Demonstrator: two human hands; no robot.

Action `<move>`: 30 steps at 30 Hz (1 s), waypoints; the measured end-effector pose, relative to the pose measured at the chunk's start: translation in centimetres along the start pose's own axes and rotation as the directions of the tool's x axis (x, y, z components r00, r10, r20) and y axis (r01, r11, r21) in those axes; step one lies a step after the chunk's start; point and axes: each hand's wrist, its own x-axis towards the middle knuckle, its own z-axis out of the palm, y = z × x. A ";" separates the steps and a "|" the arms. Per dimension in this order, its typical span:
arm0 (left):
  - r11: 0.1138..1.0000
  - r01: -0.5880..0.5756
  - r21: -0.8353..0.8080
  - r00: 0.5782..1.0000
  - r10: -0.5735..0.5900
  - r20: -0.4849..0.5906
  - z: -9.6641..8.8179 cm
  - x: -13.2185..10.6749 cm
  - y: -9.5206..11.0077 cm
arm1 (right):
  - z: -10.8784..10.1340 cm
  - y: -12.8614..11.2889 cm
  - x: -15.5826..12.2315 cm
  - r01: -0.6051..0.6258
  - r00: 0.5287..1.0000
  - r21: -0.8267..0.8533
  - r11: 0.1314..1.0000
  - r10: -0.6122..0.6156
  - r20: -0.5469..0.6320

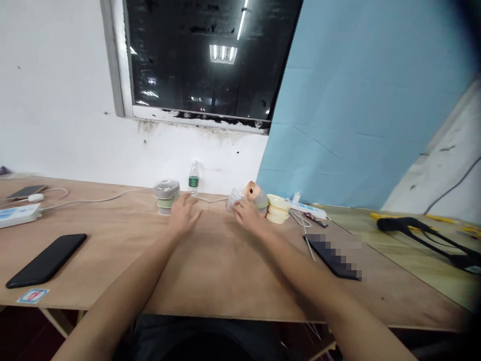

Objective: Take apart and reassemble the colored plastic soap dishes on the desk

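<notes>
My left hand point(183, 215) is over the table with its fingers spread and nothing in them. Just left of it stands a stack of grey and green containers point(166, 194). My right hand point(247, 216) reaches to a clear plastic container point(234, 198), its fingers stretched out at the near side; whether they touch it I cannot make out. Behind that hand sits an orange piece with a dark hole point(252, 190), beside a grey and green container point(262, 200) that is partly hidden. To the right stands a stack of cream-coloured bowls point(278, 209).
A plastic bottle point(193, 179) stands by the wall. Black phones lie at left point(47, 260) and right point(330, 255), the right one partly pixelated. Power strips point(18, 215) and white cables point(97, 200) run along the back. Black straps point(424, 235) lie far right.
</notes>
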 end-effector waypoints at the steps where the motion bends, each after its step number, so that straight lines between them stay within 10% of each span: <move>1: 0.996 0.077 0.044 0.995 -0.073 -0.073 -0.6 0.6 -0.9 | 0.6 -1.1 -0.8 0.047 0.999 0.075 0.996 -0.046 -0.026; 6: 0.874 0.454 0.172 0.873 -0.397 -0.284 -2.9 2.5 -5.0 | 2.6 -4.9 -3.0 0.207 0.973 0.287 0.935 -0.226 0.037; 10: 0.787 0.597 0.157 0.799 -0.563 -0.212 -3.6 3.7 -7.9 | 2.9 -4.8 -3.1 0.146 0.985 0.331 0.932 -0.168 0.041; 14: 0.795 0.605 0.044 0.796 -0.605 -0.003 -4.0 4.7 -9.9 | 3.0 -4.1 -3.4 0.102 0.990 0.376 0.921 -0.131 0.053; 23: 0.809 0.501 -0.307 0.785 -0.574 -0.232 -3.4 2.7 -8.7 | 2.9 -3.8 -3.5 0.021 0.998 0.430 0.903 -0.044 0.042; 30: 0.775 0.313 -0.550 0.934 -0.355 0.032 -0.4 0.4 -3.3 | 3.1 -3.5 -3.7 -0.225 0.970 0.540 0.811 0.241 0.043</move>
